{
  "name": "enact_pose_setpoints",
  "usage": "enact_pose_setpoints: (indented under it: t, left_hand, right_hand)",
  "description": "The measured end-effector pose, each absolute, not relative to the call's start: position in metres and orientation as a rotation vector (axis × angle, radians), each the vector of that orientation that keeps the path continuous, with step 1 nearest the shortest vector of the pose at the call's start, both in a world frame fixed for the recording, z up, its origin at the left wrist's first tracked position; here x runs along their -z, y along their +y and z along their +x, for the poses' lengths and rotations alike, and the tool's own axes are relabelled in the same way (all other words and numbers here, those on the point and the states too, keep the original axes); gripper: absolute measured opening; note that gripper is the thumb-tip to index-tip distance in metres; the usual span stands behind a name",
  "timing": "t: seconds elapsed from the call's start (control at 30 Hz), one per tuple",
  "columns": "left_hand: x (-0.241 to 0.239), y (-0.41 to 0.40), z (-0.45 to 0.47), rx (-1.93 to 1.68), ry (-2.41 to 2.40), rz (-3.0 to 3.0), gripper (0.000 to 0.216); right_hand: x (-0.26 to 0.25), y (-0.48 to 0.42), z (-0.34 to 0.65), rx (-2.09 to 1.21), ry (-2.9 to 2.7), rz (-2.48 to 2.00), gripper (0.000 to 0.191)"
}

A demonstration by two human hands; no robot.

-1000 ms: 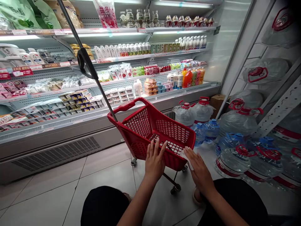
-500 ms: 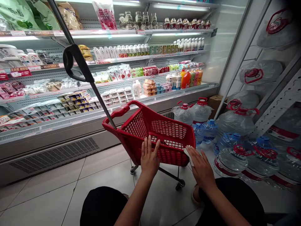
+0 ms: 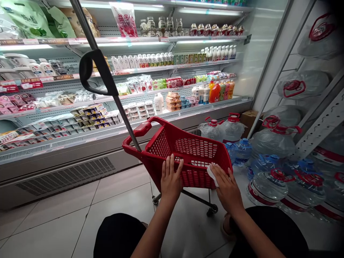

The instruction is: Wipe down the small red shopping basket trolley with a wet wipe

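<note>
A red plastic shopping cart [image 3: 185, 143] with latticed walls stands before me on a wheeled metal frame, and I can see no goods in its basket. My left hand [image 3: 171, 179] lies flat against the cart's near wall, fingers stretched and holding nothing. At the right end of that wall, my right hand [image 3: 227, 188] presses a white cloth [image 3: 212, 174] against the plastic under its extended fingers. From the cart's handle end a long grey pole with a black looped grip [image 3: 98, 73] slants up to the left.
A lit refrigerated shelf [image 3: 161, 114] of dairy and drinks runs behind the cart. Large water bottles [image 3: 267, 186] crowd the floor at right, with more hung on a rack above. My bent knees [image 3: 118, 236] flank my arms over the tiled floor [image 3: 64, 211].
My right hand and the cloth have slid slightly left along the cart's wall. The cart appears a little farther right in view, while my left hand stays flat on it.
</note>
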State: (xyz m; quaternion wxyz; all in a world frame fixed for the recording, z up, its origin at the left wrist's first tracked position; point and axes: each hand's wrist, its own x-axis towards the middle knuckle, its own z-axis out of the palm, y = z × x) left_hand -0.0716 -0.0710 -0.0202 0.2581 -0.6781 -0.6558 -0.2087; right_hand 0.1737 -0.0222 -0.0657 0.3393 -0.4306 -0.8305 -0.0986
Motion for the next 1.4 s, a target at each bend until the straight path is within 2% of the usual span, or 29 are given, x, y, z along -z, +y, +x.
enact_pose_setpoints:
  t: [0.23, 0.47, 0.7, 0.9, 1.03, 1.3, 1.4]
  left_hand:
    - [0.015, -0.073, -0.062, 0.469, -1.767, -1.889, 0.089]
    - [-0.011, -0.079, -0.094, 0.479, -1.806, -1.802, 0.076]
    - [-0.02, -0.078, -0.08, 0.499, -1.804, -1.866, 0.067]
    - [-0.048, -0.083, -0.102, 0.62, -1.791, -1.791, 0.057]
    - [-0.05, -0.084, -0.095, 0.635, -1.792, -1.851, 0.057]
    - [-0.073, -0.098, -0.08, 0.634, -1.746, -1.912, 0.064]
    - [-0.078, -0.099, -0.084, 0.63, -1.755, -1.894, 0.066]
  right_hand:
    - [0.049, -0.03, 0.107, 0.239, -2.244, -0.998, 0.084]
    - [0.06, -0.02, 0.15, 0.302, -2.176, -1.043, 0.086]
    - [0.037, -0.034, 0.089, 0.231, -2.236, -0.907, 0.088]
    - [0.041, -0.033, 0.121, 0.188, -2.237, -0.939, 0.083]
    - [0.044, -0.026, 0.124, 0.19, -2.19, -0.941, 0.08]
    - [0.005, -0.033, 0.002, 0.095, -2.187, -0.633, 0.069]
    - [-0.002, -0.032, -0.007, 0.06, -2.162, -0.612, 0.067]
